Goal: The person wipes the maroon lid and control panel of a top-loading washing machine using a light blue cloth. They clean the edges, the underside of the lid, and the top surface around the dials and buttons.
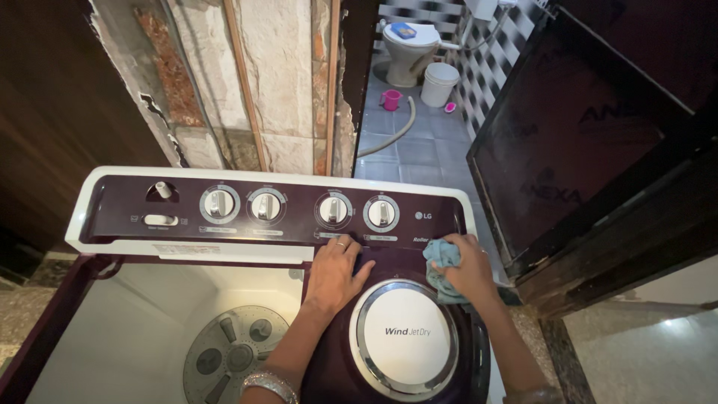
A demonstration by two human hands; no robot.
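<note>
Twin-tub washer, maroon top; landmark = round white spin lid window [404, 335]. Left hand [335, 271] flat, palm down, fingers spread, holding nothing, on maroon surface just up-left of window, fingertips near base of control panel [112, 217]; prob. bracing while other hand works. Right hand [471, 268] just up-right of window, fingers closed round bunched blue-grey cloth [443, 258], pressed to lid corner below panel; wadded so prob. for firmer rub. Four dials [299, 208] in row above window, on panel. Wash tub [149, 337] left of window, uncovered, grey pulsator [235, 357] at bottom. Bangle [269, 385] on left wrist, below-left of window. Far above window, thru doorway: toilet [407, 49], white bucket [440, 82], pink mug [390, 99].
</note>
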